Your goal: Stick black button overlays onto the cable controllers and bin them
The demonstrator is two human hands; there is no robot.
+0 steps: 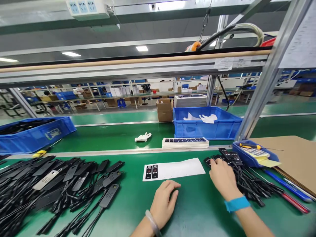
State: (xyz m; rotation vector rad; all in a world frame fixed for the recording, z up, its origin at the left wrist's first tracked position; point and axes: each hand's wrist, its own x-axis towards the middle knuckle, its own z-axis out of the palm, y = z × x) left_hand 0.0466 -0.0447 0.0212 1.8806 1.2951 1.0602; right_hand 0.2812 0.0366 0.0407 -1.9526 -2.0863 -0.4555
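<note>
1. Two bare hands work the green belt-topped bench; my right hand, fingers curled onto the small heap of black corded controllers, is not visibly gripping one; my left hand rests loosely curled, empty, below the white backing sheet holding two black labels.
2. Risk, as I judge it: tangled cords could drag neighbours off the heap when one is lifted.
3. Around: a larger pile of black corded controllers to the left, blue plastic crates behind, factory shelving beyond.

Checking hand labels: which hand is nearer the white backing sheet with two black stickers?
Left. The left hand rests palm-down on the green belt just below the white backing sheet, near its middle. The right hand is past the sheet's right end, on the pile of black corded parts.
</note>
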